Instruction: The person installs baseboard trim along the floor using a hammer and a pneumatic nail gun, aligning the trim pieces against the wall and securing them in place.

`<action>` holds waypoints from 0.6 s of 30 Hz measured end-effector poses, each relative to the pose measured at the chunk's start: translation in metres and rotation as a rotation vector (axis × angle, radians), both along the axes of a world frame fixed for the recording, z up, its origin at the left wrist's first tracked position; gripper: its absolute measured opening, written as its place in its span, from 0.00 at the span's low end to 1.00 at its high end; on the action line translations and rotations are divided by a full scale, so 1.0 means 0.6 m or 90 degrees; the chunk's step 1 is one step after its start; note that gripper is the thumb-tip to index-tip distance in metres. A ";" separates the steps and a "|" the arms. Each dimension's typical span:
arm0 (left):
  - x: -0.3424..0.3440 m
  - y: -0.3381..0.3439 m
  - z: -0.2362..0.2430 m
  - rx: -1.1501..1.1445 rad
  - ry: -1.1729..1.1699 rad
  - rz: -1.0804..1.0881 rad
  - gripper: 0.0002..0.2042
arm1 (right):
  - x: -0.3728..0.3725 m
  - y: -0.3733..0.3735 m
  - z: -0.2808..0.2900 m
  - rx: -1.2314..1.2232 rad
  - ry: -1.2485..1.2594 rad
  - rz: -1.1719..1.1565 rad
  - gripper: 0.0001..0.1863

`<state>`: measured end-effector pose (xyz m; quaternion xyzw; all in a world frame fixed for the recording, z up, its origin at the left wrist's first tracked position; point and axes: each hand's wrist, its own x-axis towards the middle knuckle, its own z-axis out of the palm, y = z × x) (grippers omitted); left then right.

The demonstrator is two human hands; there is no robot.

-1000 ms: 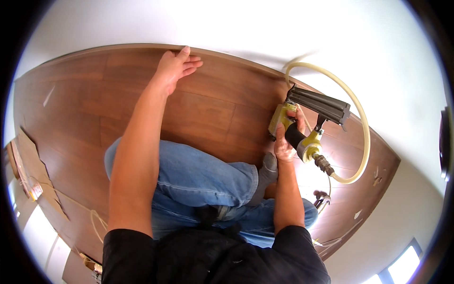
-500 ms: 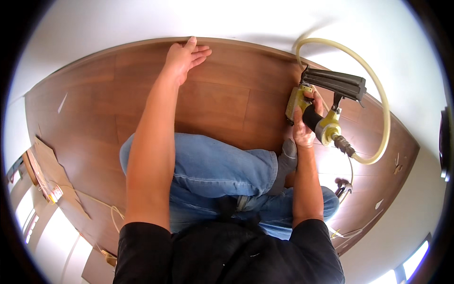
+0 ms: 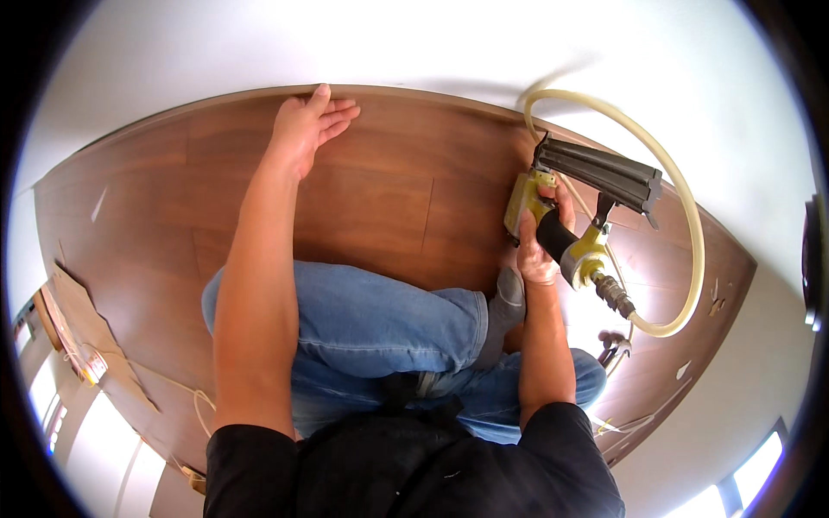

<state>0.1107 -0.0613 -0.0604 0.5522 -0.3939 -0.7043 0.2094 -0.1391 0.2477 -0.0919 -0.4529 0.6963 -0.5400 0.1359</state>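
Shirt, black (image 3: 414,479): short-sleeved, small pale marks on the front. Jeans, blue (image 3: 389,319), legs folded. Sock, grey (image 3: 507,302).
Right hand (image 3: 537,257): fingers and thumb wrapped about the black grip of the nail gun.
Nail gun (image 3: 555,233), yellow-green and black, long dark magazine: held above the floor at right, near the skirting strip; whether its nose touches cannot be told. Any lettering on it too small to read.
Air hose (image 3: 698,259), pale yellow: looped from the metal coupling.
Left hand (image 3: 298,129): palm open, fingers extended and slightly parted, thumb tip at the skirting strip (image 3: 414,94), brown; pressure cannot be told.
Claw-headed tool (image 3: 615,347): on the floor (image 3: 371,207), wood-toned boards, beside the right knee.
Cardboard (image 3: 91,315), torn, at left; on it a package (image 3: 93,367), red, yellow and white, print illegible.
Wall (image 3: 389,43): white.
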 end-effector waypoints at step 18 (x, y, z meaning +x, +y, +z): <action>0.018 -0.015 -0.024 0.016 0.074 -0.004 0.24 | 0.024 0.052 0.086 0.029 0.025 -0.146 0.31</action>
